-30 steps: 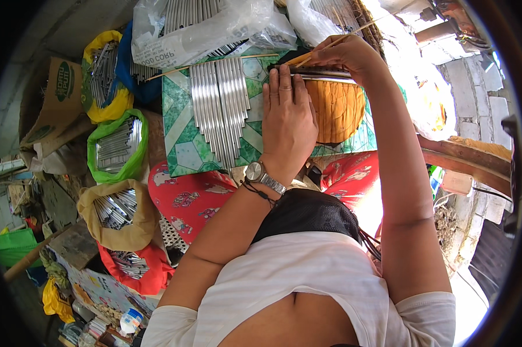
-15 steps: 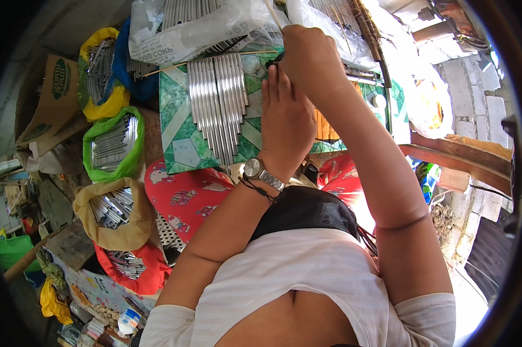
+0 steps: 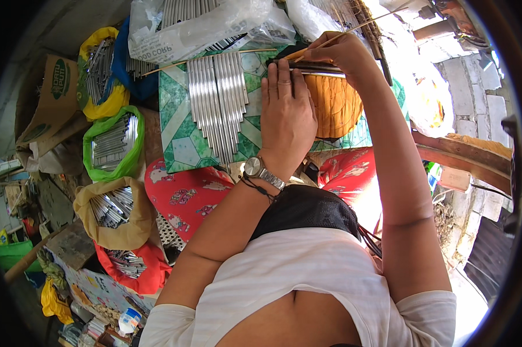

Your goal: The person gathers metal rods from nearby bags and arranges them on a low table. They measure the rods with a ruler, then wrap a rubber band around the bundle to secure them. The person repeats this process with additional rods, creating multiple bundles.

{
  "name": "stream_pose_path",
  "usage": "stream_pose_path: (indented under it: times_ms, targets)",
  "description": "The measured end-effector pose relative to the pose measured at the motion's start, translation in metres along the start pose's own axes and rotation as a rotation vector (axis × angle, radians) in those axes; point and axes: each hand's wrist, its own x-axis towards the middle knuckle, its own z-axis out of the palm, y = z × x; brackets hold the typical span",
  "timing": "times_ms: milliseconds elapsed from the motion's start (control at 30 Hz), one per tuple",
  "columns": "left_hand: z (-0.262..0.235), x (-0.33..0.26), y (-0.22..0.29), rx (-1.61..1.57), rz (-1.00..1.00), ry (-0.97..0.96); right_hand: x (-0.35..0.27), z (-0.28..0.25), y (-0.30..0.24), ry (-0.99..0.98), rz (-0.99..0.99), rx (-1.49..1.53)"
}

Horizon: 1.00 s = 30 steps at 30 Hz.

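Note:
My right hand (image 3: 343, 53) pinches a thin wooden stick (image 3: 382, 17), which slants from near my left fingertips up to the far right. My left hand (image 3: 287, 115) lies flat, fingers stretched, its tips on a dark bar (image 3: 316, 66). Beside it is a round orange-brown wooden piece (image 3: 334, 110) with thin strands across it. Left of that hand, graded silver metal tubes (image 3: 217, 98) lie side by side in a V shape on the green patterned tabletop (image 3: 180, 144). Another thin stick (image 3: 258, 50) runs along the tubes' far ends.
Bags of metal tubes stand at the left: yellow (image 3: 121, 101), green (image 3: 91, 165), tan (image 3: 90, 222) and red (image 3: 157, 277). A cardboard box (image 3: 55, 92) is behind them. Clear plastic packaging (image 3: 226, 29) with tubes lies at the far edge. A wooden beam (image 3: 469, 156) is at the right.
My right hand has moved right, away from my left fingertips, and the stick now slants rightward. The wooden piece and dark bar show more. My left hand stays in place.

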Motion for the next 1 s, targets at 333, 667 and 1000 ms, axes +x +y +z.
stream_pose_path:
  times_ms: [333, 667, 1000]
  targets:
    - [0.000, -0.001, 0.000, 0.028, 0.016, -0.002, -0.004, 0.008, -0.013, 0.074, -0.162, -0.203]
    - [0.004, -0.001, -0.002, 0.006, 0.022, 0.036, -0.015, 0.033, -0.033, 0.134, -0.331, -0.805]
    - [-0.002, 0.001, 0.000, 0.021, 0.025, 0.005, -0.041, 0.038, 0.007, 0.278, -0.595, -0.537]
